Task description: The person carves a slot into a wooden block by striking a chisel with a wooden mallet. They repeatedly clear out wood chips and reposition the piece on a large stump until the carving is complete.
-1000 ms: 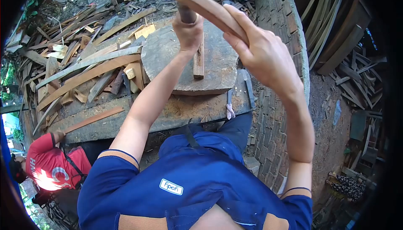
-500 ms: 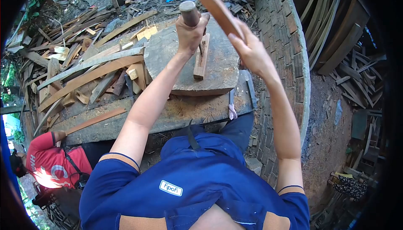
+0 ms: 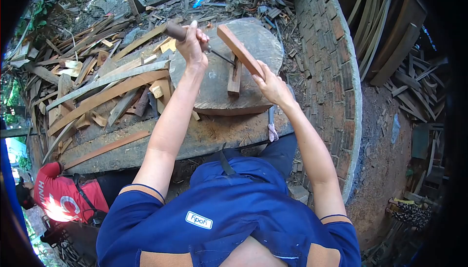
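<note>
My left hand point(image 3: 193, 55) is closed around a chisel, its round wooden handle point(image 3: 176, 31) leaning out to the left. The thin metal blade point(image 3: 220, 55) slants down to the right, its tip at the slot in a small wooden block point(image 3: 234, 83). That block lies on a broad round tree stump point(image 3: 207, 89). In my right hand point(image 3: 274, 86) is a reddish-brown wooden bar point(image 3: 239, 48), gripped at its near end. The bar's far part overlaps the top of the block in this view.
Piled wood offcuts and curved strips point(image 3: 109, 94) lie left of the stump on a long bench point(image 3: 112, 152). A person in a red shirt point(image 3: 68, 199) is at the lower left. A curved brick wall point(image 3: 329, 72) rises on the right. A cloth-wrapped tool point(image 3: 272, 129) lies near the bench's front edge.
My right hand has brought the wooden bar down from high above the stump. My left hand has shifted left, and the chisel now leans over from a more upright pose.
</note>
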A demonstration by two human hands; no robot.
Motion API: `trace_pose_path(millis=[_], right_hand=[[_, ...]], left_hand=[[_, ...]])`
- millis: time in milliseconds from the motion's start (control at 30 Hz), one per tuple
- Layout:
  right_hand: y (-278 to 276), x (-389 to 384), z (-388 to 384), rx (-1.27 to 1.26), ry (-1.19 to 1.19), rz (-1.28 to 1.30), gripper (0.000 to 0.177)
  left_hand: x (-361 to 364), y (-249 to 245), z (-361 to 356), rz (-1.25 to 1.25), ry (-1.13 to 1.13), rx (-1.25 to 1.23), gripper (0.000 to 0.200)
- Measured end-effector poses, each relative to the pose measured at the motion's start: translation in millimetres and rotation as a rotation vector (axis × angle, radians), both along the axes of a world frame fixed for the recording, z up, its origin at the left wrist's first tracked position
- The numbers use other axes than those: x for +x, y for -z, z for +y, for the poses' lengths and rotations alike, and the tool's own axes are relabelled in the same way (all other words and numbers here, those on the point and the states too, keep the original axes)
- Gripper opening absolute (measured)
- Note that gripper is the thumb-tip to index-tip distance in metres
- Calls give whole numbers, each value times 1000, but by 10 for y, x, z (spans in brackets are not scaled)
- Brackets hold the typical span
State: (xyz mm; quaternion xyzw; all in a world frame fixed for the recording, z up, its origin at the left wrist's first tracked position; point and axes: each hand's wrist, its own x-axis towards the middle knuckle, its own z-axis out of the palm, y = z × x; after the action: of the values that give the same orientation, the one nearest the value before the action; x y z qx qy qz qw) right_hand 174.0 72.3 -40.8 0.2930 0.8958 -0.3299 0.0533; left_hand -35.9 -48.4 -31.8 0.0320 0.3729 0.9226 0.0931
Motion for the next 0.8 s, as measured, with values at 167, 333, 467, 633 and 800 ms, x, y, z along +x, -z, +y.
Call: trace_pose_path(millis=[167, 333, 467, 633, 800], right_hand=[[35, -19, 6, -16, -10, 51, 59], [38, 4, -15, -41, -5, 45, 60], [103, 7, -8, -24, 7, 53, 60], [56, 8, -34, -40, 17, 29, 60], [41, 11, -43, -30, 9, 25, 59]], left_hand=[[-170, 92, -136, -402, -245, 81, 26], [174, -313, -65, -110, -149, -54, 26], [308, -363, 98, 47, -84, -87, 20], [396, -294, 247, 338, -62, -316, 15], [613, -203, 420, 719, -125, -516, 15]])
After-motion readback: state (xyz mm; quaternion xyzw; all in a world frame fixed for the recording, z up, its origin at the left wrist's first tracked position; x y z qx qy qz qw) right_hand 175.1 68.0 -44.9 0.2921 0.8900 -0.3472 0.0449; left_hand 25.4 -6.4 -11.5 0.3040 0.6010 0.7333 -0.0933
